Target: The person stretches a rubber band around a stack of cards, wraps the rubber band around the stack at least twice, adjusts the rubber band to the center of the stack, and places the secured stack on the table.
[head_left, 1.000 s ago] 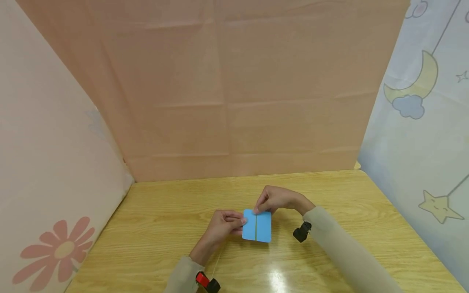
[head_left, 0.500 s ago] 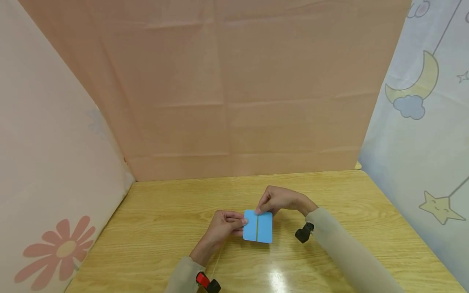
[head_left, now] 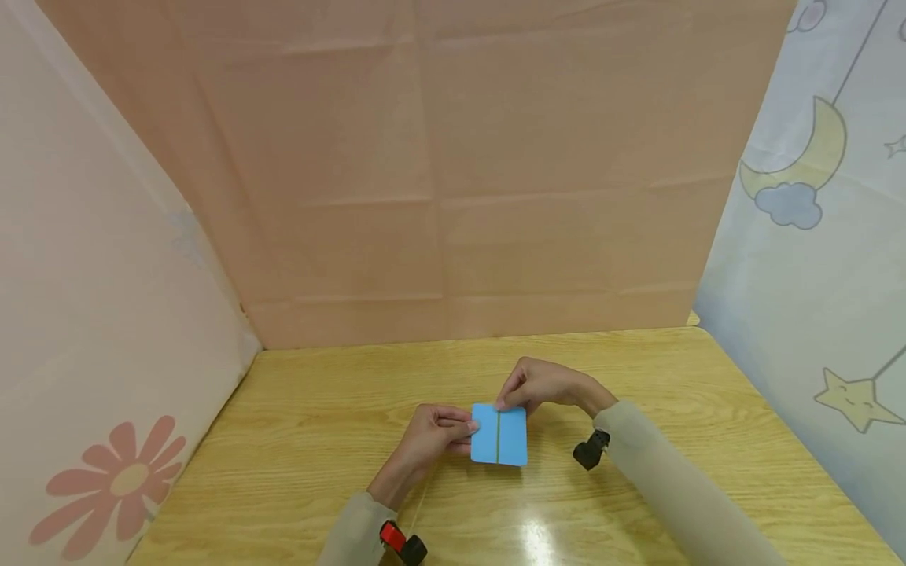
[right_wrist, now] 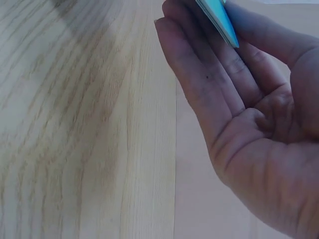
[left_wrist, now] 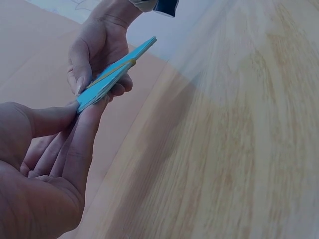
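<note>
A thin stack of blue square cards (head_left: 513, 440) with rounded corners is held above the table, tilted. Around its middle runs a yellowish-brown rubber band (head_left: 498, 442). My left hand (head_left: 428, 432) pinches the stack's left edge, thumb on the blue face and fingers behind. At the far edge, my right hand (head_left: 548, 383) pinches the stack, its thumb close to the band. Seen edge-on in the left wrist view, the stack (left_wrist: 112, 74) shows several layers. Only a corner of the cards (right_wrist: 222, 20) enters the right wrist view.
The wood-grain table (head_left: 318, 401) lies beneath both hands. A peach-coloured sheet (head_left: 340, 173) hangs at its far edge. Printed cloths stand on both sides, a flower cloth (head_left: 99, 314) at left and a moon-and-star cloth (head_left: 800, 291) at right.
Both hands keep their hold on the card stack. The stack and the right hand have shifted very slightly to the right; the band still circles the cards.
</note>
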Demonstrator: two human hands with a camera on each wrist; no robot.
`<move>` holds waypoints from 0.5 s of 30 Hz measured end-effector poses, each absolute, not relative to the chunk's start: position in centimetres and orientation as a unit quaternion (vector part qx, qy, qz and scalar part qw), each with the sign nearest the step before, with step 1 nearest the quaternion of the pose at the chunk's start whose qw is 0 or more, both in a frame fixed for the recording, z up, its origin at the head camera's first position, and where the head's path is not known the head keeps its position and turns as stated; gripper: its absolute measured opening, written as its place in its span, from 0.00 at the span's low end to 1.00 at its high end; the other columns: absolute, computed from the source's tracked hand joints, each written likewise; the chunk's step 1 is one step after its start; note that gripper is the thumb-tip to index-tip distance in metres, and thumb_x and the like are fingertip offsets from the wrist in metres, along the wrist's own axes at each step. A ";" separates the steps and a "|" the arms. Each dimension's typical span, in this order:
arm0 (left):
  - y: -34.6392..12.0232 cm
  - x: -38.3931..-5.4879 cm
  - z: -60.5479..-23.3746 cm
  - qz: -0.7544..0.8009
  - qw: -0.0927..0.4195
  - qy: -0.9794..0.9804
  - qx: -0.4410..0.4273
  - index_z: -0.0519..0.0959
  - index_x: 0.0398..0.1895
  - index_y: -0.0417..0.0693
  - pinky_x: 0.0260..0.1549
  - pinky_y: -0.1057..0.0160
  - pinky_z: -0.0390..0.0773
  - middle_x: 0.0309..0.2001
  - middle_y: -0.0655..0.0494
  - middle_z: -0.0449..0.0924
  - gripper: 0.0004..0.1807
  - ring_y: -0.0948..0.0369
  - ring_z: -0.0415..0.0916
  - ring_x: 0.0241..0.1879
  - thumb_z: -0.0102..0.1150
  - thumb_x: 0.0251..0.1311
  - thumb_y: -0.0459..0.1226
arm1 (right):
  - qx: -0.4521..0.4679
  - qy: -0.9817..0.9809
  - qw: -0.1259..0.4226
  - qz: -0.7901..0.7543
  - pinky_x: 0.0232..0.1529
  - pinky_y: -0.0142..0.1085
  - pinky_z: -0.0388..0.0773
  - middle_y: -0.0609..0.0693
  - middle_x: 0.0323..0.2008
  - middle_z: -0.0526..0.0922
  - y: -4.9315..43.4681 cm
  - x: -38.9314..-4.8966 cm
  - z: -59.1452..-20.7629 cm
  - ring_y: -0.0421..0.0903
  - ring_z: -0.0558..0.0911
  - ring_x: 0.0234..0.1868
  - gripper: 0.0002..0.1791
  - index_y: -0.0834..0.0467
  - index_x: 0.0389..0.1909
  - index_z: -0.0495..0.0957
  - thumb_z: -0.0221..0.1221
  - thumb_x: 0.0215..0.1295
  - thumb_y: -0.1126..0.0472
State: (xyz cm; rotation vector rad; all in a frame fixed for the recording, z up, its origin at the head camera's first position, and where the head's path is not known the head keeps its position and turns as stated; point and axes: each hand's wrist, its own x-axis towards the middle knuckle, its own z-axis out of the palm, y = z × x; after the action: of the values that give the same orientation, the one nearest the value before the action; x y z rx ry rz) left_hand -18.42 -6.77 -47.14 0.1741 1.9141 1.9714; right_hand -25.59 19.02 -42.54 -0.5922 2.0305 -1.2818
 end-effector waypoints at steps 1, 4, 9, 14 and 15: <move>-6.7 -18.4 -47.1 0.703 0.194 0.681 0.063 0.85 0.50 0.27 0.39 0.58 0.91 0.39 0.42 0.92 0.14 0.60 0.91 0.33 0.68 0.68 0.32 | -0.224 0.776 0.328 -0.490 0.38 0.41 0.91 0.55 0.39 0.93 19.0 -25.6 -42.6 0.43 0.90 0.33 0.10 0.63 0.40 0.92 0.69 0.69 0.59; -6.6 -18.5 -47.2 0.705 0.195 0.679 0.065 0.85 0.49 0.27 0.38 0.59 0.91 0.38 0.42 0.92 0.14 0.60 0.91 0.32 0.68 0.68 0.31 | -0.223 0.776 0.327 -0.491 0.37 0.40 0.91 0.55 0.38 0.93 18.9 -25.6 -42.6 0.42 0.90 0.32 0.10 0.63 0.40 0.92 0.69 0.69 0.59; -6.7 -18.5 -47.3 0.706 0.189 0.680 0.057 0.85 0.50 0.27 0.38 0.58 0.91 0.39 0.42 0.92 0.15 0.60 0.91 0.33 0.68 0.68 0.32 | -0.222 0.777 0.324 -0.492 0.40 0.44 0.92 0.55 0.40 0.93 18.9 -25.4 -42.6 0.45 0.91 0.34 0.10 0.62 0.40 0.92 0.69 0.70 0.59; -7.1 -18.6 -47.3 0.708 0.180 0.681 0.048 0.85 0.51 0.28 0.42 0.56 0.91 0.40 0.42 0.92 0.16 0.60 0.91 0.34 0.69 0.68 0.33 | -0.226 0.776 0.316 -0.497 0.45 0.51 0.91 0.54 0.44 0.91 19.3 -24.7 -42.4 0.49 0.91 0.39 0.12 0.61 0.44 0.91 0.67 0.72 0.56; -7.2 -18.6 -47.2 0.709 0.179 0.680 0.047 0.85 0.51 0.28 0.42 0.55 0.91 0.39 0.42 0.92 0.16 0.61 0.90 0.34 0.69 0.68 0.33 | -0.225 0.774 0.316 -0.501 0.46 0.52 0.91 0.54 0.44 0.90 19.4 -24.5 -42.4 0.50 0.91 0.40 0.12 0.61 0.45 0.90 0.67 0.73 0.56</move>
State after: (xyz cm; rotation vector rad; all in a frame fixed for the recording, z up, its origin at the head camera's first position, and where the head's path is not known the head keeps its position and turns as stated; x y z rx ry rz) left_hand -18.56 -7.16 -47.23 0.1327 1.9229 2.0049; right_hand -24.46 19.43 -42.40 -0.5918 2.0378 -1.3207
